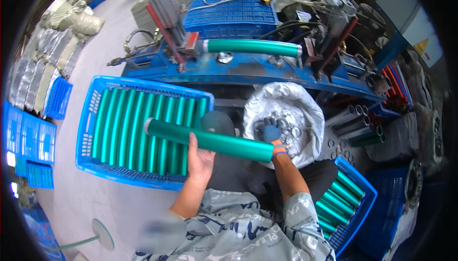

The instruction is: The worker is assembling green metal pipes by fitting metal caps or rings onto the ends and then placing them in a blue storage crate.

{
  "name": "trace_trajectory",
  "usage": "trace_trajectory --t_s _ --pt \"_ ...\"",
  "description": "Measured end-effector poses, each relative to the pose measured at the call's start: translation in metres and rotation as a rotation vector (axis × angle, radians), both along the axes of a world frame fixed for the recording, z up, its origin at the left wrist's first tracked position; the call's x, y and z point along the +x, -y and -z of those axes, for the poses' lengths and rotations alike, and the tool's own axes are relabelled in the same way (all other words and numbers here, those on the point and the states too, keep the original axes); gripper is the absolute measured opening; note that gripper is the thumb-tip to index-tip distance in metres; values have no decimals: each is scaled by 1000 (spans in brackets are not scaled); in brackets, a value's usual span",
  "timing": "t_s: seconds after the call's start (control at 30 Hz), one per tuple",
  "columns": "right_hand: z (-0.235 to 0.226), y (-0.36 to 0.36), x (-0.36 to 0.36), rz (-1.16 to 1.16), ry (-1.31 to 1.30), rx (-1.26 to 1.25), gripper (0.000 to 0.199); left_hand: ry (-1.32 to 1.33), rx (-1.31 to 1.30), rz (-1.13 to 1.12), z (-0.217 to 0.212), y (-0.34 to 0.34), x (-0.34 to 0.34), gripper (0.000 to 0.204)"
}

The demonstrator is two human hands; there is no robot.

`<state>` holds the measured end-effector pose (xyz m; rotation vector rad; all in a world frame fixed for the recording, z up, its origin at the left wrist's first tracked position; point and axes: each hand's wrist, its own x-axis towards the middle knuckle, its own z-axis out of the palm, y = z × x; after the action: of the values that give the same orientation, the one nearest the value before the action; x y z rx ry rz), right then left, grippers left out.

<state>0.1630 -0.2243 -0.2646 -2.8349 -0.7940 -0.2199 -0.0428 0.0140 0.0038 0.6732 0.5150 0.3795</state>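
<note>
A green metal tube (214, 142) lies slantwise across my lap, with a silvery ring at its far-left end. My bare left hand (200, 161) is wrapped round it near the middle, thumb on the near side and fingers partly hidden beneath. My right hand (271, 131), in a blue-grey glove with an orange cuff, reaches past the tube's right end into a white woven sack (310, 113). Its fingers look spread over loose metal rings (291, 130) in the sack; the fingertips are partly hidden.
A blue crate (138, 181) of green tubes stands left, another blue crate (355, 223) lower right. Ahead, a blue bench machine (229, 73) holds a green tube (253, 47) between two upright fixtures. Bare tubes (353, 118) and scattered rings lie right of the sack.
</note>
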Motion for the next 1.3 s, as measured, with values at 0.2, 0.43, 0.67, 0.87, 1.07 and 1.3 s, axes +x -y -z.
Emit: trace_trajectory --t_s 0.2,0.43,0.67,0.87,1.07,1.3 --pt "-50 34 -38 79 -314 873 14 7 -53 -15 12 -8 -2 58" --pt "-201 72 -112 -32 -691 1553 108 -12 -44 -57 13 10 5 69" --pt "-246 94 -139 -83 -708 1512 119 15 -5 -25 -3 40 13 67" --pt "-232 85 -140 -81 -968 1984 117 1 81 4 -10 39 3 62" --pt "-229 82 -149 -111 -916 1793 75 23 171 8 -14 40 0 57" --pt "-234 79 -147 36 -928 1690 70 38 237 20 4 34 2 54"
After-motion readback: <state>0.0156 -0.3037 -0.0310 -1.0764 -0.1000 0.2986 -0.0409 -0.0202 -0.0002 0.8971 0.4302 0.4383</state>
